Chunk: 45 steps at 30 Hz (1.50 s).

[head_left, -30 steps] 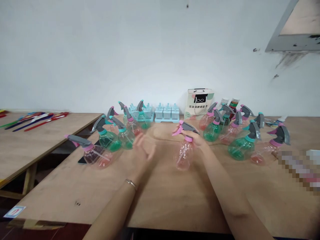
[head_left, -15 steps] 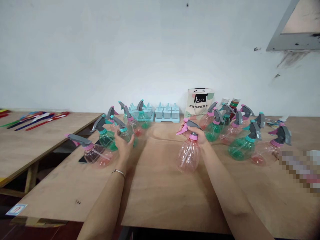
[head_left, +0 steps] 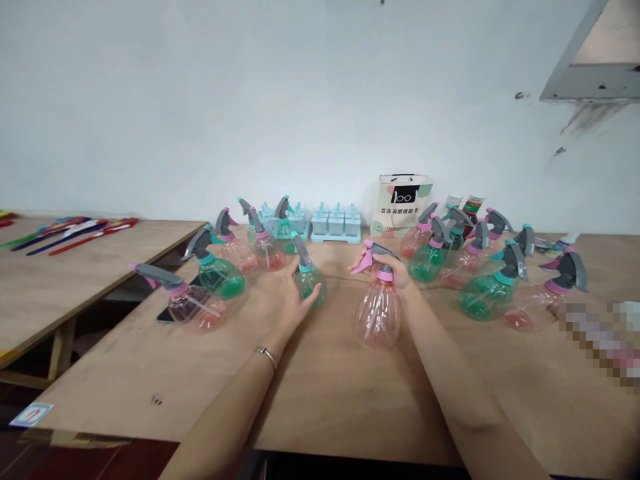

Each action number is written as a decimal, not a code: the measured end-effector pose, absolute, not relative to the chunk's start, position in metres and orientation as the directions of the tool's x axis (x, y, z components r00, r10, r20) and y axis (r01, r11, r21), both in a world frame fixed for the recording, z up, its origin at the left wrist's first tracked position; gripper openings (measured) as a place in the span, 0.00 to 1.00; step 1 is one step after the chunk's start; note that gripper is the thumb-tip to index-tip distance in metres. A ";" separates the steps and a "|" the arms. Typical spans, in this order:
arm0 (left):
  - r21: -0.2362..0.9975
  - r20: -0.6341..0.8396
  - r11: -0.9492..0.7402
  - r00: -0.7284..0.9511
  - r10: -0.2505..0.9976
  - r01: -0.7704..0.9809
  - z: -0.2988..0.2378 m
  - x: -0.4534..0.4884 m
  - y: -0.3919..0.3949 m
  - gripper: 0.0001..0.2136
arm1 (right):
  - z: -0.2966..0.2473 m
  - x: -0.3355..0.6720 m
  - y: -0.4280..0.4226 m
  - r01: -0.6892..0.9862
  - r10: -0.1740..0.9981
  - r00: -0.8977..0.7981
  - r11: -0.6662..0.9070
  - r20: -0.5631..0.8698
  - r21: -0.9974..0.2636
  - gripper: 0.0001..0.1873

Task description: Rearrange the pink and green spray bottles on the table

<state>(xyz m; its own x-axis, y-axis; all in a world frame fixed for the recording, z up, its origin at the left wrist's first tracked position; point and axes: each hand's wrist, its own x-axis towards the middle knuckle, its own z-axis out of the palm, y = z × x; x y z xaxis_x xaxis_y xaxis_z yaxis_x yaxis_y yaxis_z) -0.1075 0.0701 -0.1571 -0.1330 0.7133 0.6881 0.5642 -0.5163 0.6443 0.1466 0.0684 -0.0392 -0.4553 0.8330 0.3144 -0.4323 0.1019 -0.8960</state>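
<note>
My left hand [head_left: 291, 300] is closed around the body of a green spray bottle [head_left: 311, 283] with a teal collar and grey head, near the middle of the table. To its right, my right hand [head_left: 396, 268] grips the neck and head of a clear pink spray bottle [head_left: 379, 313], which has a pink trigger and collar and stands nearly upright. Left of my left hand, another green spray bottle [head_left: 223, 275] and a pink spray bottle [head_left: 197, 308] lean over on the table. A green spray bottle [head_left: 485, 295] is among several tilted ones beyond my right forearm.
Light blue popsicle molds [head_left: 336, 223] and a paper bag [head_left: 403, 205] stand along the wall. A dark phone [head_left: 167, 316] lies under the left bottles. Past a gap, the left table [head_left: 65, 280] holds colored strips [head_left: 93, 239]. A blurred patch covers something at right.
My left hand has moved right, carrying the green spray bottle away from the left group toward the middle. My right hand still holds the pink spray bottle in nearly the same place.
</note>
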 end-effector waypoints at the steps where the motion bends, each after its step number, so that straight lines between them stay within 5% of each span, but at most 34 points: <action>1: 0.636 0.693 -0.520 -0.126 0.710 0.570 -0.158 -0.107 0.070 0.34 | -0.041 0.147 0.070 -0.432 0.827 -0.460 0.111 0.325 -0.895 0.14; 11: 0.627 0.693 -0.526 -0.102 0.714 0.575 -0.171 -0.113 0.077 0.35 | -0.045 0.147 0.075 -0.382 0.885 -0.388 0.101 0.259 -0.918 0.15; 18: 0.620 0.706 -0.549 -0.094 0.702 0.560 -0.174 -0.115 0.080 0.36 | -0.053 0.139 0.086 -0.390 0.979 -0.103 0.122 0.175 -0.913 0.17; 26: 0.618 0.715 -0.559 -0.098 0.693 0.553 -0.175 -0.115 0.080 0.35 | -0.049 0.146 0.080 -0.369 0.960 -0.237 0.056 0.152 -0.928 0.18; 30: 0.621 0.704 -0.537 -0.103 0.703 0.571 -0.174 -0.115 0.079 0.34 | -0.051 0.145 0.082 -0.405 0.971 -0.143 0.121 0.193 -0.906 0.18; 36: 0.590 0.727 -0.553 -0.089 0.681 0.588 -0.165 -0.108 0.072 0.32 | -0.055 0.143 0.087 -0.150 0.952 -0.109 0.269 0.287 -0.951 0.17; 45: 0.572 0.757 -0.596 -0.083 0.649 0.563 -0.159 -0.101 0.069 0.30 | -0.055 0.168 0.064 0.140 0.867 0.281 0.387 0.411 -0.911 0.20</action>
<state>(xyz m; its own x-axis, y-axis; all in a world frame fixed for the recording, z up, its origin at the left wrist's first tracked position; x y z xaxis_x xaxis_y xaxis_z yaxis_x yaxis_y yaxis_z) -0.1008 0.0687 -0.1594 -0.0827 0.6486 0.7566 0.5631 -0.5960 0.5725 0.1680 0.0637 -0.0555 0.2813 0.8671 0.4112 0.1395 0.3870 -0.9115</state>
